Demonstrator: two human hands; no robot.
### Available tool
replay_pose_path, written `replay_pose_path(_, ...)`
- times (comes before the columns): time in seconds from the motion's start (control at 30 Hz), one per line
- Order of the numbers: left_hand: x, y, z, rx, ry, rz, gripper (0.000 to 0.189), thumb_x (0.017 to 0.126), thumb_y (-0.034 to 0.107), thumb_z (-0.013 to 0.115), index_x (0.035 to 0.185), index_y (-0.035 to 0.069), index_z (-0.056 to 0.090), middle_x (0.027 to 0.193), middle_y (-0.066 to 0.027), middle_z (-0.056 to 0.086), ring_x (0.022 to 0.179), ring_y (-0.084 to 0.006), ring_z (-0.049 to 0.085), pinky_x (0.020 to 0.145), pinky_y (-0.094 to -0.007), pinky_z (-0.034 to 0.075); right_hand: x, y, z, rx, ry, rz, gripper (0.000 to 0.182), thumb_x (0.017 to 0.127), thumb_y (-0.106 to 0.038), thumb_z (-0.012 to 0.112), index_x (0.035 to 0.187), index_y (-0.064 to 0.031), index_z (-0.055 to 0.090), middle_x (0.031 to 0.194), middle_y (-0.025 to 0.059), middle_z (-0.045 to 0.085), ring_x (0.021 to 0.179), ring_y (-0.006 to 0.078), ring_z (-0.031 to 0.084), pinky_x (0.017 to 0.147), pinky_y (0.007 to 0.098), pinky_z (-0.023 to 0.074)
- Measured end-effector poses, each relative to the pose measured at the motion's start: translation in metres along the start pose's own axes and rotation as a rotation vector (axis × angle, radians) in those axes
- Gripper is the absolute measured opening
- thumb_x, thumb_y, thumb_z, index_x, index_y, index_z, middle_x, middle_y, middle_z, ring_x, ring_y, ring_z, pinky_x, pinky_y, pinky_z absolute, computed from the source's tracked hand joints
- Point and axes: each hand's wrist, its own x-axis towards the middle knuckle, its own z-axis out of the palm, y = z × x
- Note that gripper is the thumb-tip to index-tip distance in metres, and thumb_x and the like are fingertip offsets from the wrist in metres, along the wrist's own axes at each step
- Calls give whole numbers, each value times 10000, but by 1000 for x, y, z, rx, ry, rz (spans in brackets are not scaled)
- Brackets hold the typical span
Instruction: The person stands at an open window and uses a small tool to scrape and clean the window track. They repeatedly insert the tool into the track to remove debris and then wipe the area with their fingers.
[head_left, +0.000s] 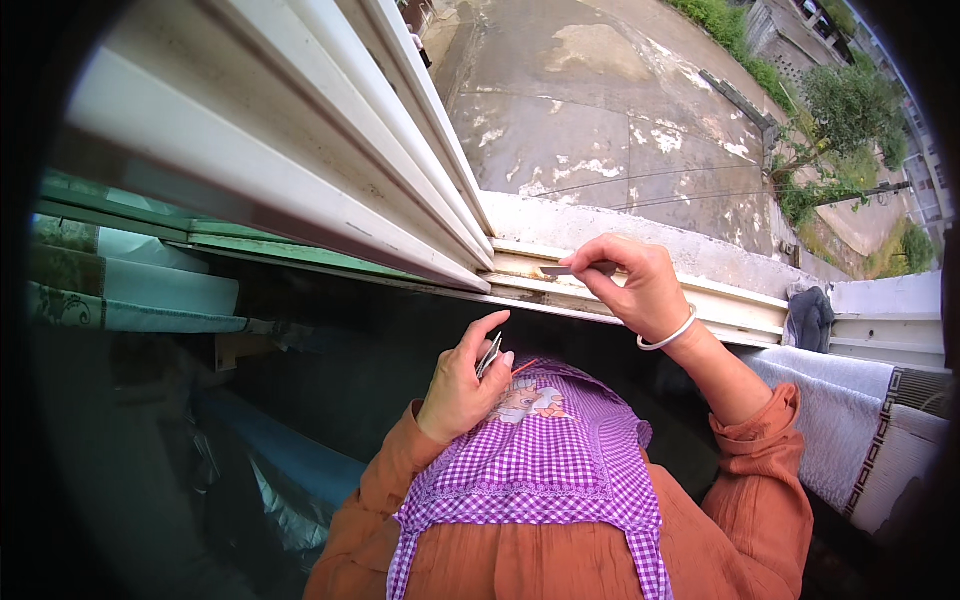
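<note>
My right hand (634, 281) pinches a thin, flat grey strip (555, 270), perhaps a small blade, between thumb and fingers. Its tip is over the dirty track of a white window frame (521, 281), where brown grime shows; whether it touches the track I cannot tell. Lower and to the left, my left hand (465, 379) grips several thin, flat, light pieces (489, 355) between thumb and fingers, in front of my purple checked apron (540, 450). A thin orange-red strip (525, 367) shows beside the left thumb; whether the hand holds it is unclear.
White sliding window sashes (300, 150) stand at the left. Beyond the rough outer sill (570, 217) lies concrete ground (600, 112) far below. A dark cloth (808, 319) is bunched at the track's right end. Towels (817, 420) hang at right, curtain fabric (169, 277) at left.
</note>
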Motion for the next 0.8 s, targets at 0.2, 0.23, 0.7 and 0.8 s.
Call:
replay_pose_path(0.2,9,15,5,-118,-84,86,325,1001,185,665,1245,-23,608,827,-44,692,764,-81,649,707,-234,517,-69,-12,16,762,-28,421,163,917,36,717,1068,30,658,1034,48,678,967,102,642,870,251,541)
replay_pose_path(0.23,8,8,11,-140,-59,109,242,1003,194,668,1111,-19,628,820,-38,697,744,-72,639,674,-240,508,-77,-8,26,789,-33,459,157,921,28,716,1067,32,658,1042,54,677,959,104,648,862,249,544)
replay_pose_path(0.7,20,15,30,-192,-3,90,206,1004,139,650,847,18,593,673,-7,615,609,-59,561,561,-240,447,-80,-33,4,-550,39,-295,210,802,-131,785,986,-76,699,871,35,682,804,222,650,685,343,548)
replay_pose_path(0.8,19,8,35,-185,-5,123,198,1006,144,646,867,9,605,690,-18,621,633,-69,580,580,-253,467,-78,-40,-5,-587,48,-301,178,807,-139,782,960,-87,707,897,22,677,833,221,641,712,354,545)
